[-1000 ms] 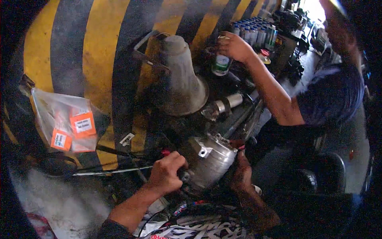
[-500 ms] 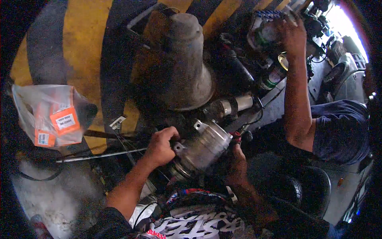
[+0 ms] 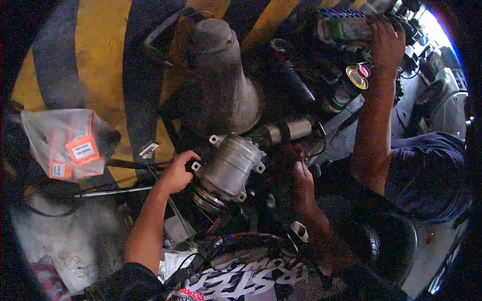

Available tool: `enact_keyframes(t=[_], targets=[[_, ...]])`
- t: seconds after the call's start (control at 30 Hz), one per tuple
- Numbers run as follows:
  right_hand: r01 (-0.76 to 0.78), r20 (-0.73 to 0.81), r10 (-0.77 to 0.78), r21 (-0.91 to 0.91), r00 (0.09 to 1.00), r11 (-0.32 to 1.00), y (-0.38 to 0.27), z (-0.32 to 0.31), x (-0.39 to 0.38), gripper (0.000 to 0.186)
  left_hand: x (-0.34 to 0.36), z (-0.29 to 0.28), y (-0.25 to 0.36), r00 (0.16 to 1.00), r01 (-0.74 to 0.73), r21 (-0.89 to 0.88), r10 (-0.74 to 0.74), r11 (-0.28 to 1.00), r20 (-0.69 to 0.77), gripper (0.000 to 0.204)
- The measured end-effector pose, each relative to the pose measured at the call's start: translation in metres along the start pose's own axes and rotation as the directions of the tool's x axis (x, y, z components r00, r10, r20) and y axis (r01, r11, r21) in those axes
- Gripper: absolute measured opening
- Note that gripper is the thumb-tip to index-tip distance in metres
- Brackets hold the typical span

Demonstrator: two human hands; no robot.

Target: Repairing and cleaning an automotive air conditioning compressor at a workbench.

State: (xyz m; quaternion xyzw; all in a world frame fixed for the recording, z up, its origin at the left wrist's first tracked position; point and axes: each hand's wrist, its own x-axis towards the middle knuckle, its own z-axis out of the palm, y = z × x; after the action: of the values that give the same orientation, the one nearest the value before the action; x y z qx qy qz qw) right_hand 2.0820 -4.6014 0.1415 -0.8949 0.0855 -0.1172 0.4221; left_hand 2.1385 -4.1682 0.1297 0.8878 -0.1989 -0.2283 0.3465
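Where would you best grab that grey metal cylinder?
Probably around the rounded middle of the metal cylinder, one hand from each side: it slants, and its ears jut out both sides, which could stop it slipping. The left hand is at one ear.

Clear plastic bag (image 3: 39, 134) holding orange boxes (image 3: 83, 150) | yellow-and-black striped surface (image 3: 100, 55) | dusty grey flared casing (image 3: 226, 83) | gold-rimmed can (image 3: 344, 91) with red cap (image 3: 364, 71)

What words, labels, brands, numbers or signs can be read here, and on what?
Shirt: large white lettering; I won't copy out its wording.
Orange boxes: white labels, too blurred to read.
Red-capped can: label too blurred to read.
Compressor: no readable text.
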Motion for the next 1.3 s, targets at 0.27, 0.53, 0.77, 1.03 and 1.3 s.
enact_keyframes(t=[0.27,0.53,0.77,1.03,1.3], targets=[[-0.474,0.582,0.099,0.539,0.807,0.696,-0.011,0.078,-0.062,0.060,-0.064,0.049,-0.001,0.951,-0.005,-0.558,-0.168,0.830,-0.258,0.064],[-0.575,0.639,0.220,0.422,0.737,0.701,0.023,0.105,-0.059,0.066,-0.084,0.144,-0.017,0.960,-0.153,0.181,0.189,0.972,-0.207,0.111],[-0.512,0.611,0.172,0.440,0.773,0.738,-0.015,0.096,-0.057,0.063,-0.044,0.143,0.026,0.597,-0.606,-0.482,-0.038,0.633,-0.801,0.097],[-0.250,0.763,0.261,-0.134,0.591,0.959,-0.163,0.031,-0.022,0.043,-0.097,0.084,0.028,0.740,-0.162,-0.963,-0.619,0.213,-0.262,0.067],[0.570,0.900,-0.077,-0.205,0.430,0.796,-0.152,0.074,0.001,0.053,-0.128,0.082,0.027,0.835,-0.113,-0.986,-0.550,-0.123,-0.027,0.060]])
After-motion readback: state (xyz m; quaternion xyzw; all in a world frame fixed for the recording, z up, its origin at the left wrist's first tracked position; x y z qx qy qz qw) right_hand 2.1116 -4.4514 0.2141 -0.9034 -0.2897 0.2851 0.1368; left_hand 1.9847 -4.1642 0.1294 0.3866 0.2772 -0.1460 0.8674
